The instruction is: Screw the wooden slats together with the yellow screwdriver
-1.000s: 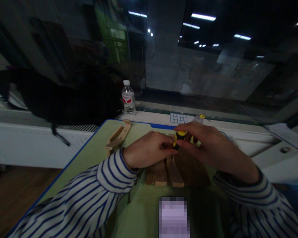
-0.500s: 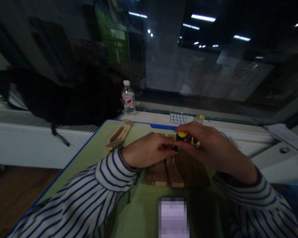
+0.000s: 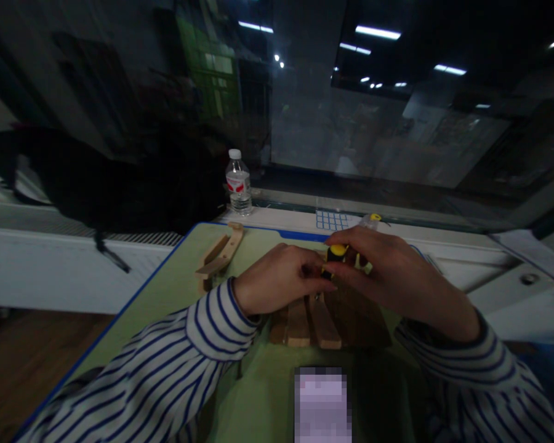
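Short yellow-and-black tool handle point(image 3: 337, 252): right of the frame's centre, above the wooden parts; rounded yellow top, black body, lower end partly covered by fingers; no lettering can be read on it.
Right hand point(image 3: 388, 264): its grip is clamped on the tool handle, thumb and forefinger pinching from the right.
Left hand point(image 3: 274, 280): thumb and fingers drawn in at the handle's lower end; whether this grip holds the tool or something beneath, I cannot tell.
Two light-brown wooden slats point(image 3: 298, 329): side by side under the hands, with a small shiny metal bit on the right one, too tiny to identify.
Dark brown flat board point(image 3: 364, 323): beneath the slats, reaching right.
Pale wooden frame piece with round holes point(image 3: 228, 252): left of centre, near the far edge.
Pale green tabletop with blue edging point(image 3: 253, 400): carries the wood.
Black-edged phone point(image 3: 323, 406): bottom centre; screen pixelated, unreadable.
Clear plastic bottle with white cap point(image 3: 239, 184): upper middle, upright on the sill; white label with red marks, brand too small to read.
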`<state>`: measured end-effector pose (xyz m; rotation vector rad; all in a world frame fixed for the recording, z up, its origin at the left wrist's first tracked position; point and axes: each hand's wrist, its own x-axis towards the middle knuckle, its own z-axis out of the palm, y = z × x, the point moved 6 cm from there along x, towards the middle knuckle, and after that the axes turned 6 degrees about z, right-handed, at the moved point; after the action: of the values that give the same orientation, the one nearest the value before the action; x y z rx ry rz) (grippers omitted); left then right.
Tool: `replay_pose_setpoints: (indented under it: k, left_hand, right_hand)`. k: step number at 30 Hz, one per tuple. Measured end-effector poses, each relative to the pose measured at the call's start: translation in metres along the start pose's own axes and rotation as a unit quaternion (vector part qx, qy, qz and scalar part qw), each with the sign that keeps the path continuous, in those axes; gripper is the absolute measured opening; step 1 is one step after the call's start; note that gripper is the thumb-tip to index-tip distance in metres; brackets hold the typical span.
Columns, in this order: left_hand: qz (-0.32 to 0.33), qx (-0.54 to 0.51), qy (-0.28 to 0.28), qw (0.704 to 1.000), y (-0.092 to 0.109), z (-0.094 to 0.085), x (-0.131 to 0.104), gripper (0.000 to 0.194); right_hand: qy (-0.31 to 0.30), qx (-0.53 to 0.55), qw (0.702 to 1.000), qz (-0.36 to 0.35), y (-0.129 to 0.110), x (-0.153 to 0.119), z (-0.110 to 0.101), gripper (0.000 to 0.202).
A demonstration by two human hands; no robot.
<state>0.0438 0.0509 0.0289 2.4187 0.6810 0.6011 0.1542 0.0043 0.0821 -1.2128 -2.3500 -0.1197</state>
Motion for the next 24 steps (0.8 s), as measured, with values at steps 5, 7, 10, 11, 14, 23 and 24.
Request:
replay_pose_setpoints:
  k: [5, 7, 10, 11, 14, 23, 24]
  left_hand:
    - [0.006, 0.011, 0.003, 1.0, 0.001, -0.0009, -0.0006, 0.019]
    - [0.007, 0.011, -0.001, 1.0, 0.0006, -0.0005, -0.0009, 0.019]
    - [0.007, 0.012, -0.01, 1.0, -0.0007, 0.0005, -0.0009, 0.02]
    - [0.005, 0.013, -0.011, 1.0, -0.0014, 0.0006, -0.0009, 0.02]
    - [-0.003, 0.015, -0.006, 1.0, -0.0037, 0.0001, -0.0009, 0.021]
    - [-0.012, 0.009, -0.017, 1.0, -0.005, -0.0007, -0.0012, 0.023]
    - [-0.012, 0.008, -0.022, 1.0, -0.0047, -0.0007, -0.0011, 0.024]
  right_hand:
    - [-0.007, 0.005, 1.0, -0.008, -0.0014, -0.0014, 0.0011, 0.041]
    - [-0.013, 0.01, 1.0, -0.012, -0.0015, -0.002, 0.002, 0.039]
    - [-0.018, 0.022, 0.999, -0.015, -0.0016, -0.0022, 0.0025, 0.031]
    - [-0.018, 0.023, 0.999, -0.014, -0.0016, -0.0021, 0.0023, 0.03]
    - [-0.016, 0.019, 1.0, -0.009, -0.0013, -0.0016, 0.0017, 0.029]
    - [-0.012, 0.007, 1.0, -0.005, 0.001, -0.0009, 0.0037, 0.028]
    - [-0.01, 0.003, 1.0, -0.006, 0.0012, -0.0009, 0.0038, 0.028]
